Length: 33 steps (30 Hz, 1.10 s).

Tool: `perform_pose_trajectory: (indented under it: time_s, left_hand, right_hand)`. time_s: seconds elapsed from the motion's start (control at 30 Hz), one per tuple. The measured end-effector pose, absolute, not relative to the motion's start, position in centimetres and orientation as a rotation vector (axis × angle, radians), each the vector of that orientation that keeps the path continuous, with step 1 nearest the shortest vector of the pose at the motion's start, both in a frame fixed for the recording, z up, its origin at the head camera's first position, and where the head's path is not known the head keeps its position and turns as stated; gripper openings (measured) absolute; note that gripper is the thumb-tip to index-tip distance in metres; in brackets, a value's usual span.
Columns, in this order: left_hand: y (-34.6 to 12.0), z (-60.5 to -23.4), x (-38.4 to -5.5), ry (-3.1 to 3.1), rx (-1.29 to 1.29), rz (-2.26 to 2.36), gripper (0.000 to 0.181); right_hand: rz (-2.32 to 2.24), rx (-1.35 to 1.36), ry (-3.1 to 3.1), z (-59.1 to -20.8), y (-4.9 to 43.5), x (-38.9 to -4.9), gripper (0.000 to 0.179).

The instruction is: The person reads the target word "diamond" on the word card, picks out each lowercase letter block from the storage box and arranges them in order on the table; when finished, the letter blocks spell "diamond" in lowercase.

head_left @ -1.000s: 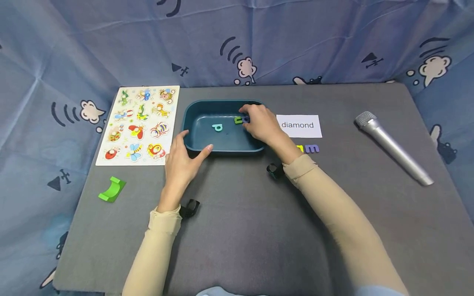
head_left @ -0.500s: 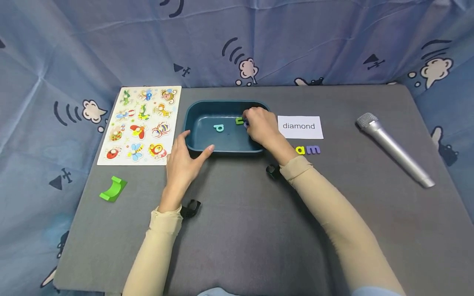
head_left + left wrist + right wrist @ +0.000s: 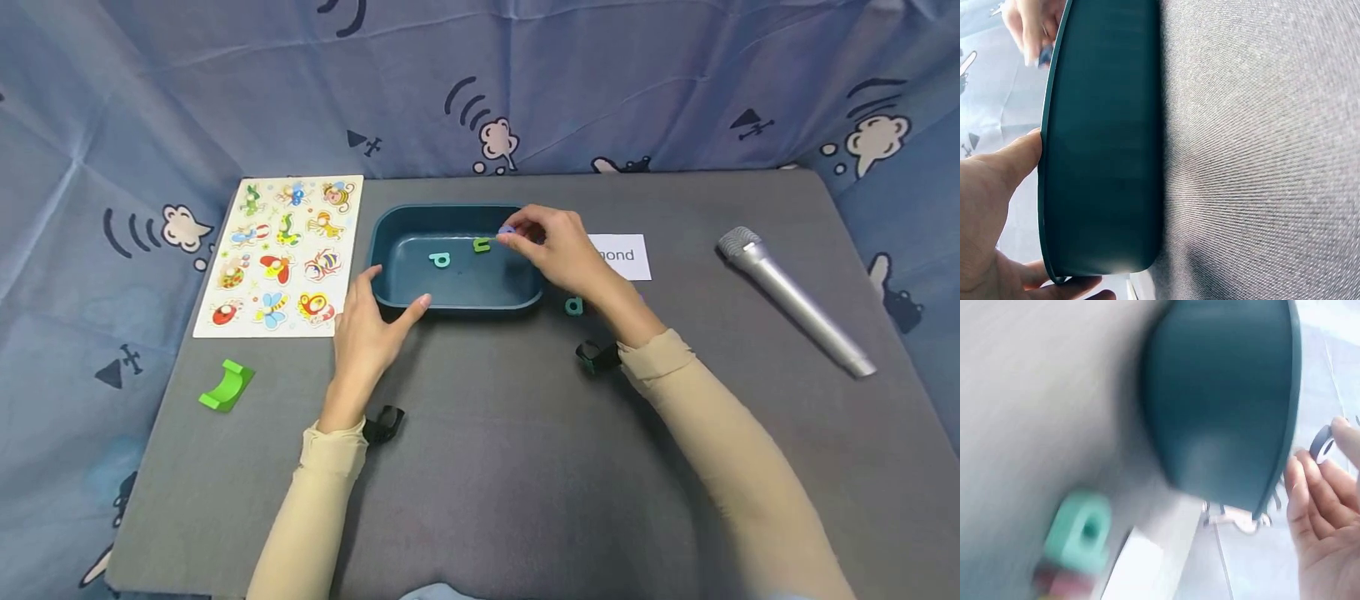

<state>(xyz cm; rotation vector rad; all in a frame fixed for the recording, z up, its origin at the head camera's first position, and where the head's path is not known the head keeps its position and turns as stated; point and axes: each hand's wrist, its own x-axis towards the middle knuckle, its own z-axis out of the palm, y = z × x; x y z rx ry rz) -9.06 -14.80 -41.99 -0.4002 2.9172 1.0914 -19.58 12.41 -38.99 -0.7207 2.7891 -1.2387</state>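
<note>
My right hand (image 3: 558, 246) pinches a small purple ring-shaped letter (image 3: 507, 229) between thumb and fingers, raised over the right end of a dark teal tray (image 3: 457, 298). The right wrist view shows this purple letter (image 3: 1322, 445) beyond the tray's rim. In the tray lie a light teal letter (image 3: 441, 260) and a green letter n (image 3: 482, 245). My left hand (image 3: 367, 333) holds the tray's near left corner, thumb on the front rim (image 3: 1042, 187) and fingers around the left end. Another teal letter (image 3: 573, 306) lies on the table beneath my right wrist.
A white card (image 3: 626, 257), partly covered by my right hand, lies right of the tray. Farther right rests a silver microphone (image 3: 795, 300). At left are a sheet of insect pictures (image 3: 292, 250) and a green curved block (image 3: 227, 386). A blue patterned curtain (image 3: 600, 83) hangs behind the table.
My right hand has lifted the purple letter from the tray and moved up and right, now covering part of the card and the letters beside it. My left hand stays put.
</note>
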Motion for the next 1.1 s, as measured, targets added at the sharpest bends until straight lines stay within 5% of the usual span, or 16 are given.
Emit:
perform_pose_trajectory:
  time_s: [0.37, 1.1]
  left_hand:
    - [-14.9, -42.0, -9.0, 2.926, -0.401, 1.081, 0.097]
    - [-14.7, -41.9, -9.0, 2.905, -0.399, 1.086, 0.097]
  right_hand:
    - [-1.250, -0.912, 2.999, -39.6, 21.0, -15.7, 0.026]
    - [-0.807, -0.595, 3.088, -42.3, 30.6, -13.3, 0.023]
